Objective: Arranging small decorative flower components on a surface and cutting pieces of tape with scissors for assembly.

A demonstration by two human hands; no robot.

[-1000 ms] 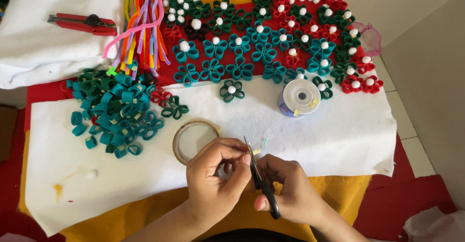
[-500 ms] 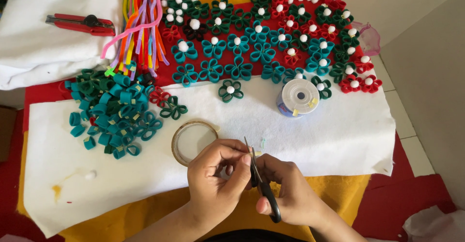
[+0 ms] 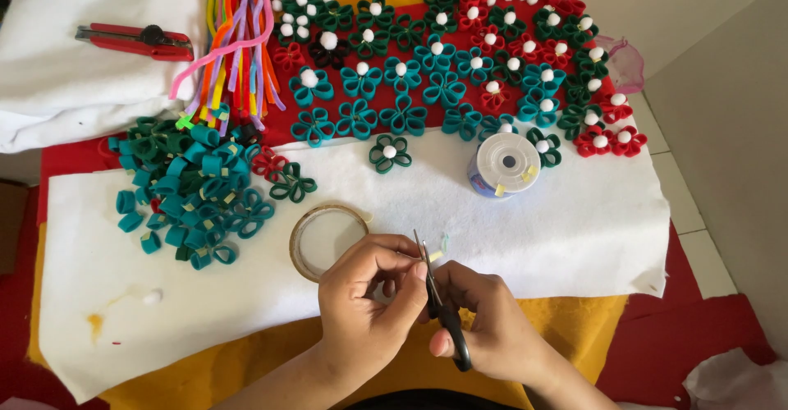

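Right hand: your right hand (image 3: 484, 336) grips the black scissors (image 3: 442, 307), fingers closed through the handles, blades pointing up and away from you.
Left hand: your left hand (image 3: 361, 299) is pinched closed, thumb and fingertips meeting just beside the scissor blades; what it pinches is too small to identify.
Tape piece: a small yellowish tape piece (image 3: 435, 255) sits at the blade tips, just above both hands.
Tape roll: the clear tape roll (image 3: 326, 240) lies flat on the white felt sheet (image 3: 566, 229), just above your left hand and touching its knuckles in view.
Thread spool: a spool with a white top (image 3: 503, 164) stands on the sheet, up and to the right of your hands, well apart from them.
Loop pile: teal and green rolled loops (image 3: 185, 188) are heaped at the sheet's left edge.
Finished flowers: rows of teal, green and red loop flowers with white pom-pom centres (image 3: 447, 57) cover the red cloth beyond the sheet.
Pipe cleaners: a multicoloured bundle (image 3: 238, 32) lies at upper left.
Red cutter: a red-handled tool (image 3: 135, 39) rests on the white cloth at far left.
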